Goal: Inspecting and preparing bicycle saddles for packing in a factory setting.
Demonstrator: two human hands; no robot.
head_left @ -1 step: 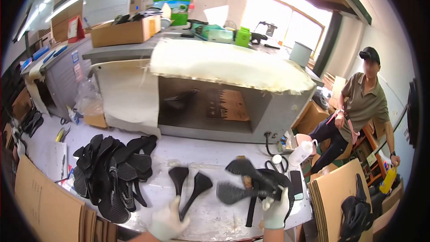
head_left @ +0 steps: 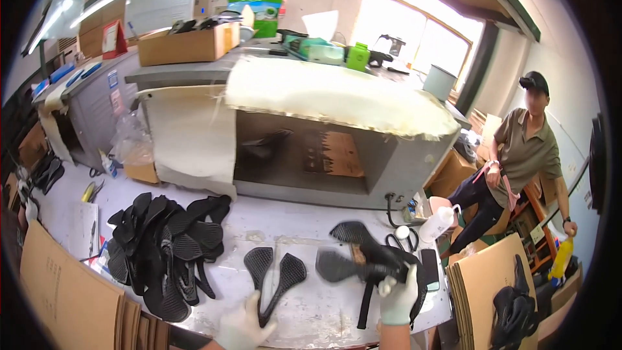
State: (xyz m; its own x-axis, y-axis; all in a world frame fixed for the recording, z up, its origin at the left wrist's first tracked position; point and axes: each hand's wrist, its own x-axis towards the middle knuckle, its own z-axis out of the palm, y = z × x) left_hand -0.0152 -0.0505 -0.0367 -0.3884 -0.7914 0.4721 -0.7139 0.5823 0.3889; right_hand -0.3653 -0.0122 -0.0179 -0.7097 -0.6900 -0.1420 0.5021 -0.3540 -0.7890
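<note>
My left hand (head_left: 246, 325), in a white glove, pinches the narrow lower end of a black V-shaped strap piece (head_left: 282, 284). Its two leaf-shaped, textured ends spread away from me over the table. My right hand (head_left: 397, 298), also gloved, closes on black strap pieces (head_left: 372, 256) at the right; one of their broad ends is blurred by motion. Which piece lies between those fingers is partly hidden. On the left lies a big tangled heap of similar black pieces (head_left: 170, 240).
A grey box-shaped machine (head_left: 304, 193) with a cream cloth flap stands behind the table. A white bottle (head_left: 435, 223), scissors (head_left: 411, 238) and a phone (head_left: 429, 268) lie at the right. Cardboard stacks (head_left: 71, 279) flank me. A person (head_left: 528, 149) stands at the far right.
The V-shaped piece's ends show their textured faces more clearly, and they sit slightly lower in the view. Both hands keep their holds. The whole view has shifted slightly.
</note>
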